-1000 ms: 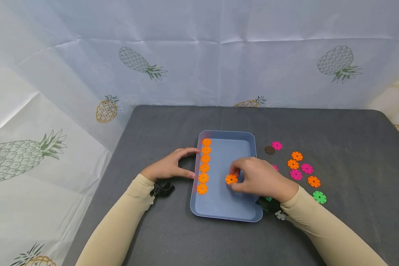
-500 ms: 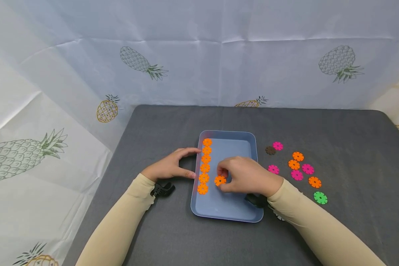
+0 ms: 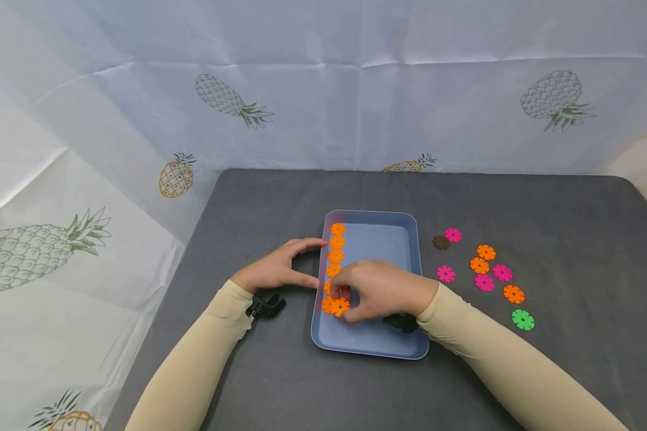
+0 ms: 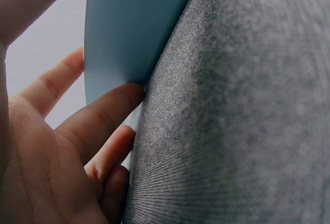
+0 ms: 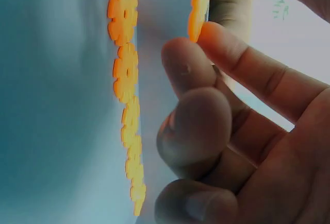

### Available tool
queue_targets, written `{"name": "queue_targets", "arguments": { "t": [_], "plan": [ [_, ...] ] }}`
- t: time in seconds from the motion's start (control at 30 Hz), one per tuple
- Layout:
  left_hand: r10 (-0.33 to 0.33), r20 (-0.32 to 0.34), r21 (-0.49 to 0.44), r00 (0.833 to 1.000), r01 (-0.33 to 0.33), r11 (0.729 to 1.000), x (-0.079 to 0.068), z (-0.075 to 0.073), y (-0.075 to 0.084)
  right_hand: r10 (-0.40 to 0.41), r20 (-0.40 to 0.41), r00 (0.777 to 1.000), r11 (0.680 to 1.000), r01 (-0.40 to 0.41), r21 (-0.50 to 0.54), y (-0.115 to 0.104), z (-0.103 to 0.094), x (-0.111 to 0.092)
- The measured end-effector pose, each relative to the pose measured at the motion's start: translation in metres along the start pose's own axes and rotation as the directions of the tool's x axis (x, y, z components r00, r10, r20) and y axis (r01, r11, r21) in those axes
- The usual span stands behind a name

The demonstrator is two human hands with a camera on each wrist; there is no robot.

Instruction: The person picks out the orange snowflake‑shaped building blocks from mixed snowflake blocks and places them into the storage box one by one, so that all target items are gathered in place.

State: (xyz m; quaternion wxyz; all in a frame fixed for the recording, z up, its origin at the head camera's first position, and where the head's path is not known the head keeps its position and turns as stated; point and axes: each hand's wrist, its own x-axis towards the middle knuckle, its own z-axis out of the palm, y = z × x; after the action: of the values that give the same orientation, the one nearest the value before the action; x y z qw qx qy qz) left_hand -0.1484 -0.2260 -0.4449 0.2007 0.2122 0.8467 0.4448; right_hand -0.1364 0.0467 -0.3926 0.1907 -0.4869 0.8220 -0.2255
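My right hand (image 3: 388, 290) pinches an orange flower-shaped plastic disc (image 3: 341, 307) between thumb and fingers, over the left part of a blue-grey tray (image 3: 369, 352). The held disc (image 5: 200, 7) appears edge-on in the right wrist view. Down the tray's left side runs a column of several orange discs (image 3: 335, 256), laid flat; the right hand's fingers partly cover its near end. My left hand (image 3: 272, 272) spreads its thumb and index finger against the tray's left wall. In the left wrist view, its straight fingertips (image 4: 131, 94) meet the outer wall (image 4: 131, 33).
Right of the tray, loose discs lie on the dark grey tabletop (image 3: 582, 239): orange (image 3: 514, 294), pink (image 3: 446, 274), brown (image 3: 441, 242) and green (image 3: 523, 319). A pineapple-print cloth (image 3: 323, 114) hangs behind the table.
My right hand has carried the orange disc leftward across the tray, from its middle to the near end of the orange column. The left hand has stayed at the tray's left wall.
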Motion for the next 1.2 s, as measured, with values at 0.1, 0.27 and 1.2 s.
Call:
{"name": "queue_targets", "arguments": {
  "t": [0.1, 0.27, 1.2],
  "plan": [
    [0.002, -0.001, 0.004, 1.000, -0.002, 1.000, 0.001, 0.000, 0.000, -0.016, 0.004, 1.000, 1.000, 0.016, -0.018, 0.002, 0.004, 0.004],
    [0.015, -0.004, 0.012, 1.000, -0.015, 1.000, 0.002, 0.000, -0.002, -0.025, 0.037, 0.999, 0.999, 0.026, -0.044, 0.002, 0.008, 0.009],
    [0.017, -0.004, -0.003, 1.000, -0.017, 1.000, 0.003, 0.000, -0.003, -0.100, 0.117, 0.988, 0.989, 0.112, -0.099, 0.005, 0.028, 0.017]
  ]
}}
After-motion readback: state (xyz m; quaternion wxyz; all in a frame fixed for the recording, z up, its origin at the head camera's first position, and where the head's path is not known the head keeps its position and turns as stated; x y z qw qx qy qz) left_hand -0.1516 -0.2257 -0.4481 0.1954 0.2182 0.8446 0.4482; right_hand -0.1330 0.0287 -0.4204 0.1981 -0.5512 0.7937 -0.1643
